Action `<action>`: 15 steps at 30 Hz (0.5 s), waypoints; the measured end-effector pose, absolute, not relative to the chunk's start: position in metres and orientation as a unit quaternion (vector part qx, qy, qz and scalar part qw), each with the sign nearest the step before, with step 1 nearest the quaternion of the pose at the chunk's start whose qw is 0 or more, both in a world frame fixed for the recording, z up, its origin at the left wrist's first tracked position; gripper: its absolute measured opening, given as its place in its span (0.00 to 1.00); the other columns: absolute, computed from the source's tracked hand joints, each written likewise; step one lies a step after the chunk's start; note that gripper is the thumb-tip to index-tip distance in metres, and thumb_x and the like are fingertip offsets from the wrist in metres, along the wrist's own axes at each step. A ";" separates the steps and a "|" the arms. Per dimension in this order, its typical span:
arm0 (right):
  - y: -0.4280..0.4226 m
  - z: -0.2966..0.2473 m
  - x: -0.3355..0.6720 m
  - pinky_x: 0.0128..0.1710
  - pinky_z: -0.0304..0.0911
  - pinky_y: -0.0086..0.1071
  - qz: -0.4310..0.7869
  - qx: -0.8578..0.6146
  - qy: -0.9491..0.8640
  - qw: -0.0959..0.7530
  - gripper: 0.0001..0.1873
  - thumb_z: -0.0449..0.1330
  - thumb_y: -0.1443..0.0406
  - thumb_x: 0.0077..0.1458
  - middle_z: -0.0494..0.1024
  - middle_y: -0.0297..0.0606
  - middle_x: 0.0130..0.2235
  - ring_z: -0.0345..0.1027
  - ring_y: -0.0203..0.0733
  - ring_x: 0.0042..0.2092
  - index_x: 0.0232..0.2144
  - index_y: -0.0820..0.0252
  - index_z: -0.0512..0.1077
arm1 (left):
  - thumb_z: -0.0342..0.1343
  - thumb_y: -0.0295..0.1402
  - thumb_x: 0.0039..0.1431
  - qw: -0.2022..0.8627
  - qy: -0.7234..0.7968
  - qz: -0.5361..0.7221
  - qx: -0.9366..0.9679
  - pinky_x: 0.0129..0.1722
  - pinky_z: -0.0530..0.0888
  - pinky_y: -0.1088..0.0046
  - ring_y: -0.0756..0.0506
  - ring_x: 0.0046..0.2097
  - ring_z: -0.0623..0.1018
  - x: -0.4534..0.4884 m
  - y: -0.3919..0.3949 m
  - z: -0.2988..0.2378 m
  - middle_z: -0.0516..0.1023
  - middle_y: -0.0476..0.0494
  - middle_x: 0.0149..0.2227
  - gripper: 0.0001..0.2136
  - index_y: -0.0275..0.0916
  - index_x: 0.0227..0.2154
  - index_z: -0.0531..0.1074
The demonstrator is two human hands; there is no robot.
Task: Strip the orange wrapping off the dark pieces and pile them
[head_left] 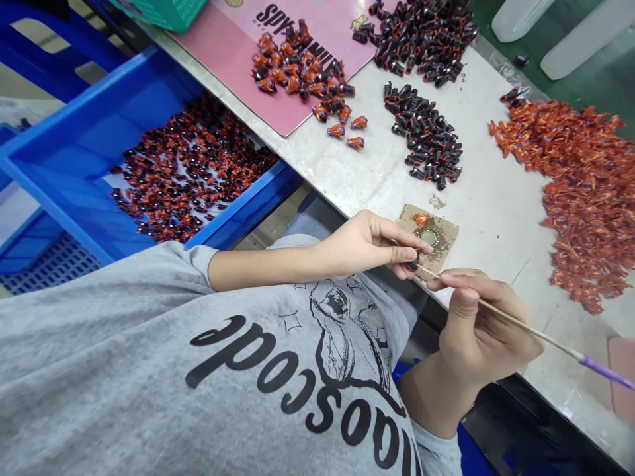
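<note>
My left hand pinches a small dark piece between thumb and fingers, just off the table's near edge. My right hand grips a thin wooden stick with a purple end, its tip reaching the dark piece. Just beyond both hands lies a stained square of cardboard with orange smears and a round cap-like ring on it. Loose dark pieces form a heap on the white table, and a larger orange heap spreads at the right.
A blue tray at the left holds several orange-and-dark pieces. More pieces lie on a pink mat and in a dark heap. A green basket and white plastic bottles stand beyond the table.
</note>
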State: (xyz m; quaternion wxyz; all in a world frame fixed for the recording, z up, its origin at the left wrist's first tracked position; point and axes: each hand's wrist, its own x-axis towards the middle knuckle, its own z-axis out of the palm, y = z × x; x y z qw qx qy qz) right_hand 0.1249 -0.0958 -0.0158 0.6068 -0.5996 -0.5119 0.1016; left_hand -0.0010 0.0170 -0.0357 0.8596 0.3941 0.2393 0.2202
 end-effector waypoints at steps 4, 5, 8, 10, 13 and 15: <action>-0.090 -0.018 0.122 0.25 0.65 0.31 0.096 -0.554 -0.421 0.711 0.08 0.66 0.62 0.59 0.76 0.31 0.25 0.72 0.36 0.26 0.29 0.60 0.77 | 0.70 0.24 0.49 0.878 0.255 0.191 0.356 0.37 0.83 0.74 0.51 0.28 0.82 -0.001 0.013 -0.030 0.84 0.45 0.30 0.10 0.31 0.36 0.83; -0.088 -0.020 0.122 0.24 0.65 0.30 0.093 -0.543 -0.405 0.730 0.10 0.67 0.61 0.58 0.76 0.31 0.24 0.72 0.35 0.26 0.28 0.60 0.77 | 0.70 0.23 0.49 0.883 0.254 0.188 0.348 0.38 0.83 0.73 0.51 0.28 0.83 -0.001 0.012 -0.028 0.84 0.45 0.30 0.09 0.31 0.36 0.82; -0.085 -0.025 0.123 0.24 0.66 0.30 0.093 -0.524 -0.383 0.755 0.11 0.68 0.59 0.57 0.77 0.30 0.25 0.73 0.35 0.25 0.28 0.60 0.78 | 0.69 0.20 0.49 0.893 0.254 0.183 0.323 0.38 0.83 0.74 0.51 0.28 0.83 0.000 0.011 -0.025 0.84 0.46 0.30 0.07 0.31 0.33 0.82; -0.085 -0.028 0.123 0.24 0.67 0.30 0.105 -0.517 -0.379 0.760 0.11 0.68 0.58 0.56 0.78 0.30 0.25 0.73 0.35 0.25 0.28 0.60 0.78 | 0.68 0.18 0.48 0.897 0.255 0.178 0.314 0.36 0.83 0.76 0.52 0.28 0.83 0.001 0.010 -0.023 0.84 0.48 0.28 0.06 0.31 0.31 0.82; -0.084 -0.029 0.123 0.26 0.69 0.30 0.116 -0.509 -0.380 0.763 0.11 0.68 0.59 0.56 0.78 0.30 0.25 0.73 0.34 0.25 0.29 0.60 0.78 | 0.67 0.17 0.48 0.901 0.253 0.170 0.308 0.34 0.82 0.79 0.52 0.27 0.82 0.002 0.010 -0.020 0.83 0.50 0.26 0.06 0.31 0.29 0.81; -0.084 -0.029 0.123 0.26 0.69 0.30 0.117 -0.506 -0.384 0.763 0.10 0.68 0.59 0.57 0.78 0.30 0.26 0.73 0.34 0.25 0.29 0.59 0.78 | 0.68 0.17 0.47 0.903 0.247 0.169 0.307 0.34 0.82 0.78 0.52 0.27 0.82 0.002 0.010 -0.020 0.83 0.50 0.26 0.07 0.32 0.29 0.82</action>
